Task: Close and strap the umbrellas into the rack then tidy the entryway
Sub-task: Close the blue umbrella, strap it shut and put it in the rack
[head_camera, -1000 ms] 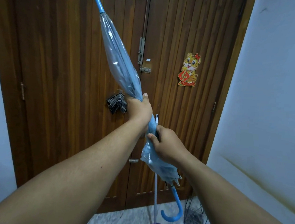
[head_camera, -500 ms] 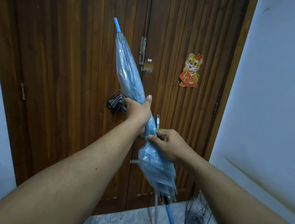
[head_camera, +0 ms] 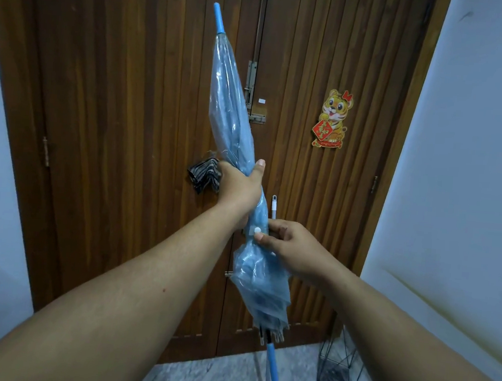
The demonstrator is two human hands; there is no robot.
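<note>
The closed clear-plastic umbrella point(head_camera: 232, 104) is pale translucent blue, with solid sky-blue tip and handle and a white snap. Behind it stands the dark brown slatted wooden door point(head_camera: 129, 120); right of the umbrella, an orange-and-red tiger sticker point(head_camera: 333, 118); left, black-and-white striped folded fabric point(head_camera: 203, 174).

Soft, even indoor light with a cool cast falls on the pale walls point(head_camera: 472, 147), while the wooden door point(head_camera: 114, 119) stays dim and dark at its upper corners. Faint sheen glints on the umbrella point(head_camera: 232, 110) plastic; shadows are weak. Focus is sharp mid-frame, and wide-angle distortion bows the door frame and stretches the forearms near the lower edges.
</note>
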